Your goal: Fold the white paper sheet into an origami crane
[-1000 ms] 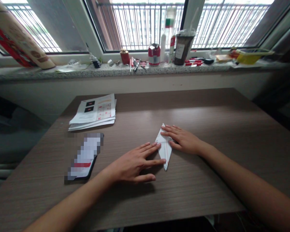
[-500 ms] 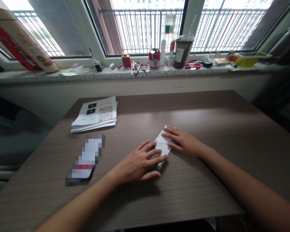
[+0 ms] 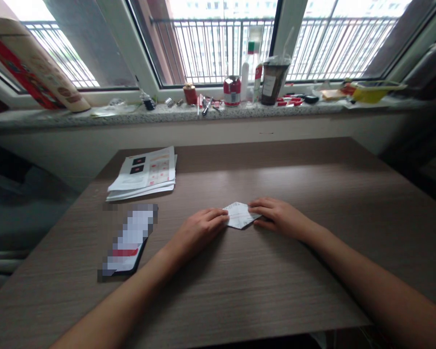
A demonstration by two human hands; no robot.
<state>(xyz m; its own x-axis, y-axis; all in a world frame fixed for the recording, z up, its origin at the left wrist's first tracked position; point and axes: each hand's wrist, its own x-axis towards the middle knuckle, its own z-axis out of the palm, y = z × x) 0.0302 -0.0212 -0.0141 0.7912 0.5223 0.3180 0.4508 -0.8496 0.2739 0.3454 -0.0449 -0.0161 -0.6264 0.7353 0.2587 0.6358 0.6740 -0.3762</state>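
paper (image 3: 238,216), folded with pointed corners, is on the table (image 3: 294,276) between the hands. hands apart, one per end: left hand (image 3: 207,226) has fingertips on its left corner, thumb hidden; right hand (image 3: 279,215) has fingers over the right corner, thumb on the near side. can't tell if either pinches. phone (image 3: 131,237) left of left hand, sheets (image 3: 142,172) beyond it. can (image 3: 232,91) on sill (image 3: 112,118).

"What's hidden on the paper (image 3: 238,216)?"
"Its side ends, under the fingers of the left hand (image 3: 205,224) and right hand (image 3: 280,216). Its marks are too small to read."
"The phone (image 3: 132,235)?"
"Screen blurred into blocks."
"The sheets (image 3: 143,170)?"
"Fine print, illegible."
"And the forearms (image 3: 141,278)?"
"Both cut off by the picture's edges."
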